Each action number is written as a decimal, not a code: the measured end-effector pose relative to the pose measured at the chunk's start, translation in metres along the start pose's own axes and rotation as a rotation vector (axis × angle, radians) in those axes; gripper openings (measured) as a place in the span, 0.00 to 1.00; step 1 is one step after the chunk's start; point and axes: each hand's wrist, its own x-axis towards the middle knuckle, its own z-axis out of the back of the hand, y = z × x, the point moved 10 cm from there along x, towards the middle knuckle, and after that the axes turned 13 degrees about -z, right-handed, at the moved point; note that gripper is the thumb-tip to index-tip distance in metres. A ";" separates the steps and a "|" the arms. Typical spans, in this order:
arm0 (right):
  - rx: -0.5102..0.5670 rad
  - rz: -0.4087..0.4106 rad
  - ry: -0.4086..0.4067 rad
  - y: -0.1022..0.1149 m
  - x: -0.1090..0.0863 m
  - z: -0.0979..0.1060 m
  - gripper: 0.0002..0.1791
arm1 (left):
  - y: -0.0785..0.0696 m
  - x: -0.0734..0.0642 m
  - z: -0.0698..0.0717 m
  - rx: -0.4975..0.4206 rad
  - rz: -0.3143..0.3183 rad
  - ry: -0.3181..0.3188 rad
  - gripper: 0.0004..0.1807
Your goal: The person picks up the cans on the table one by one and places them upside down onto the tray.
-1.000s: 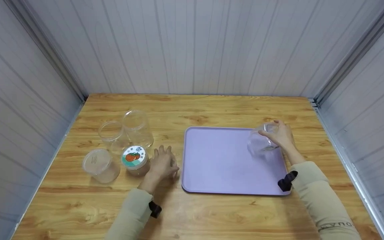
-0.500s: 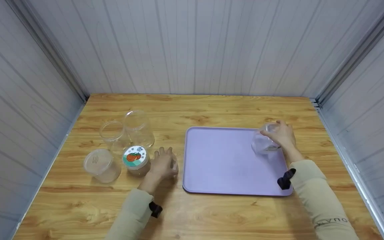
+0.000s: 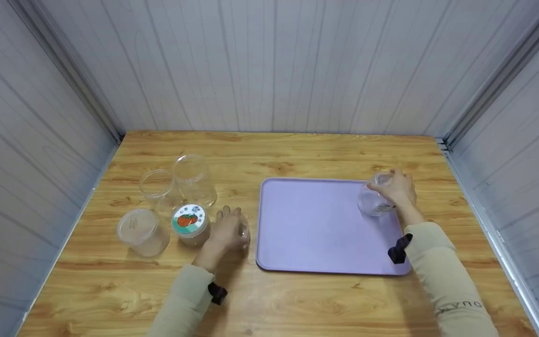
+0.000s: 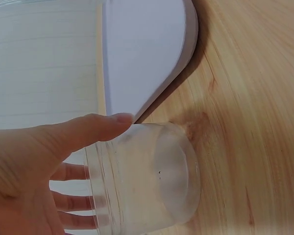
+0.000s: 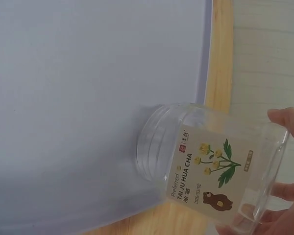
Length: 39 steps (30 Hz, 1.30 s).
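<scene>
My right hand (image 3: 399,191) grips a clear plastic jar (image 3: 372,202) by its base end, at the tray's far right corner. In the right wrist view, the jar's threaded mouth faces down against the purple tray (image 3: 316,234); its label (image 5: 210,169) shows yellow flowers and a bear. Just left of the tray, my left hand (image 3: 225,231) holds another clear jar (image 4: 152,178). The left wrist view shows the thumb near the jar's rim and the fingers on its far side, with the base on the table.
Left of my left hand stand a jar with an orange-fruit lid (image 3: 190,222), a frosted lidded tub (image 3: 143,233), a shorter clear jar (image 3: 157,185) and a taller clear jar (image 3: 195,180). Pale panels (image 3: 269,65) wall the wooden table (image 3: 297,304) at the back and sides.
My right hand has shifted the jar a little rightward, towards the tray's right edge. The left hand stays in place at its jar.
</scene>
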 end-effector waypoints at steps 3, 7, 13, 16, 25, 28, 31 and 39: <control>-0.024 -0.007 0.005 0.000 0.001 -0.002 0.50 | 0.000 0.000 0.000 0.013 -0.005 -0.005 0.39; -0.039 -0.020 0.013 0.000 0.001 -0.004 0.51 | 0.000 -0.001 0.001 0.024 -0.011 -0.022 0.37; -0.053 -0.016 0.028 0.005 0.004 -0.007 0.52 | 0.000 -0.002 0.003 0.048 -0.022 -0.038 0.33; -0.063 -0.013 0.037 0.007 0.005 -0.008 0.52 | -0.001 -0.002 0.004 0.058 -0.023 -0.036 0.32; -0.094 -0.007 0.072 0.011 0.007 -0.012 0.53 | 0.000 -0.001 0.004 0.060 -0.028 -0.055 0.35; -0.103 -0.003 0.076 0.012 0.008 -0.013 0.53 | 0.001 -0.001 0.003 0.050 -0.023 -0.053 0.36; -0.104 -0.002 0.073 0.014 0.008 -0.013 0.52 | 0.001 -0.002 0.002 0.040 -0.020 -0.060 0.37; -0.116 -0.009 0.064 0.014 0.008 -0.015 0.54 | 0.001 -0.002 0.003 0.034 -0.030 -0.077 0.38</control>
